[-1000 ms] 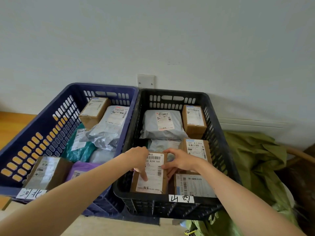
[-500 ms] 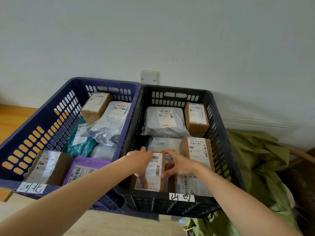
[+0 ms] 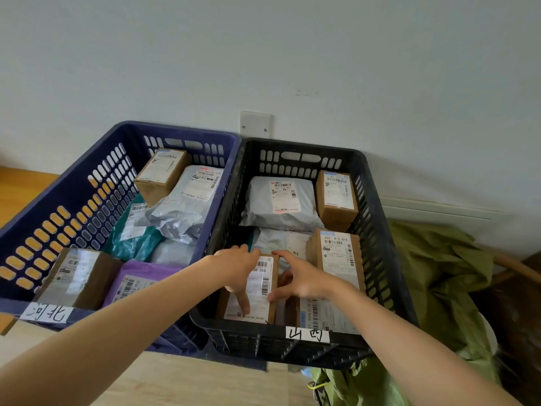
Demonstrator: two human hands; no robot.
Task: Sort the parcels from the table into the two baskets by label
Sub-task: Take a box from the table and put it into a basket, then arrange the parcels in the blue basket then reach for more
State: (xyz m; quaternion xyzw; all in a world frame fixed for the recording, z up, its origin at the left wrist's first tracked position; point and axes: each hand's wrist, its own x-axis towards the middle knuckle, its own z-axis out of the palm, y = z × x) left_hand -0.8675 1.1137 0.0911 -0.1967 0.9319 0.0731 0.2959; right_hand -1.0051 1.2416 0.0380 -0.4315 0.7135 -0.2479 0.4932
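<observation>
Head view: the cardboard parcel (image 3: pixel 261 291) lies in the near-left corner of the black basket (image 3: pixel 377 230), long axis pointing away from the person, directly under both grips, left hand (image 3: pixel 238 266) and right hand (image 3: pixel 303 278) curled over its opposite sides.

We face a plain pale wall (image 3: pixel 292 54) bearing a white blank plate (image 3: pixel 254 124). Far left lies orange wood floor (image 3: pixel 20 186). At right, crumpled olive-green cloth (image 3: pixel 433 273) sits below a white strip (image 3: pixel 439 209).

Two baskets (image 3: pixel 301 344), six boxes (image 3: pixel 336 197), six bags (image 3: pixel 260 206), two hands (image 3: pixel 238 266).
</observation>
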